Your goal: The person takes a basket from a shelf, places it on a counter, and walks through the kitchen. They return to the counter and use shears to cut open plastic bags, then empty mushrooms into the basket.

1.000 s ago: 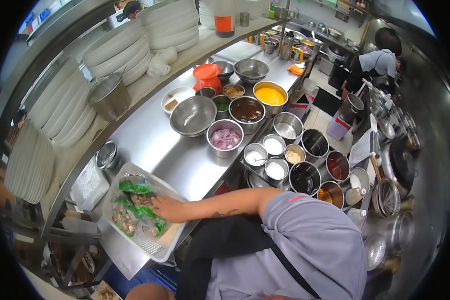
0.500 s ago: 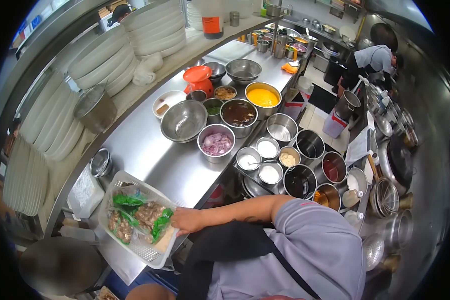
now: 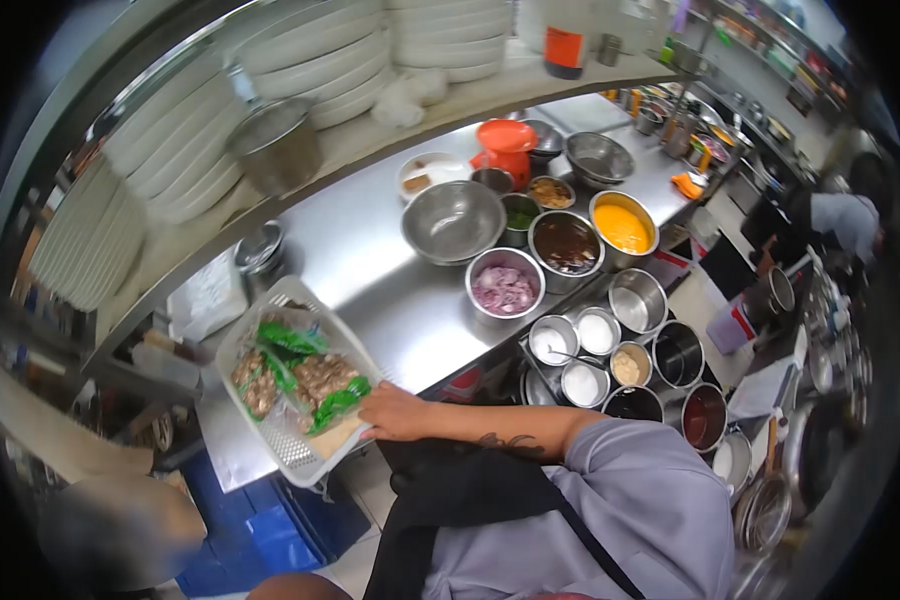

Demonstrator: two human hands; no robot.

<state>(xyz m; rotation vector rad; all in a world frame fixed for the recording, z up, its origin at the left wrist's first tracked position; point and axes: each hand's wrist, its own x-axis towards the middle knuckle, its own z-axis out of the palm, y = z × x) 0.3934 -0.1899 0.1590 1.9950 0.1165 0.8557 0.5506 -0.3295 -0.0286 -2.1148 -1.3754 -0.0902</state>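
Note:
My right hand [image 3: 392, 412] is closed on the right rim of a white perforated plastic basket [image 3: 298, 452], at the near edge of the steel counter. Inside the basket lie clear bags [image 3: 322, 378] of brown, lumpy food with green plastic on them. Something pale and flat lies near my fingers, partly covered. My right arm stretches leftward across my black apron. My left hand is not visible; only a patch of skin shows at the bottom edge.
Bowls on the steel counter [image 3: 345, 255] include sliced onions [image 3: 503, 288], dark sauce [image 3: 567, 243] and yellow liquid [image 3: 623, 222]. Stacked plates [image 3: 320, 60] fill the shelf above. A blurred person [image 3: 120, 530] is at lower left; another person [image 3: 842, 222] bends at back right. Blue containers [image 3: 270, 525] stand below.
The camera view has turned, so the counter and bowls appear farther right and more floor shows at the lower left. My right hand remains on the basket rim.

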